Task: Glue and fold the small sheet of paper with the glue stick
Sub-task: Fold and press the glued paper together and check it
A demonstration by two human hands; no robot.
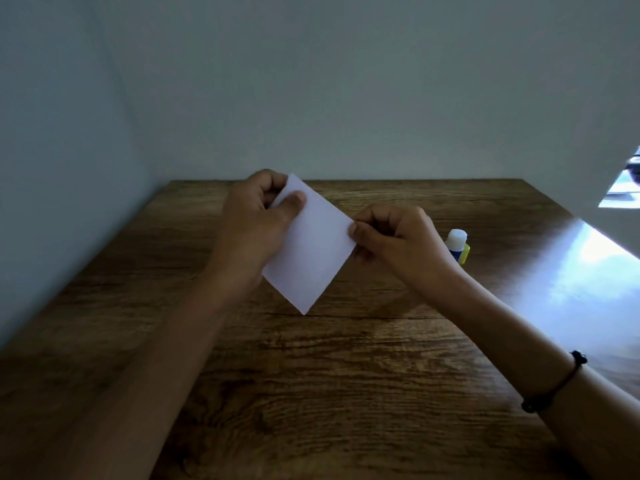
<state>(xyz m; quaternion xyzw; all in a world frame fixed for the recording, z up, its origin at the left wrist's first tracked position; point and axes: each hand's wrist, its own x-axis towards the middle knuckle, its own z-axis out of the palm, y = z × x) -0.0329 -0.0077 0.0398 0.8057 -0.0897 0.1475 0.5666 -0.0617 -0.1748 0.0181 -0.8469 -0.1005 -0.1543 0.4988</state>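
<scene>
The small sheet of paper [310,242] was white and hung above the middle of a brown wooden table [311,375], turned so that its corners pointed up, down, left and right, like a diamond. Whether its lowest corner touched the tabletop could not be told. The left hand [258,220] held the sheet near its upper left edge: the thumb lay flat on the face turned toward the camera, and the other fingers curled behind the paper, so the sheet was pinched between them. The right hand [398,239] pinched the right corner of the sheet between thumb and forefinger, while its remaining fingers were folded loosely into the palm. Both forearms reached in from the near edge of the table, and the right one wore a thin dark bracelet [554,382] with a small bead on it.

The glue stick [458,245] stood upright on the table just behind the right hand, toward the right edge (its cap was whitish, its body blue and yellow, and its lower part was hidden by the hand). It stood apart from the sheet. A bright patch of light lay along the right edge of the table. A plain pale wall [311,81] rose behind the far edge and ran along the left edge
</scene>
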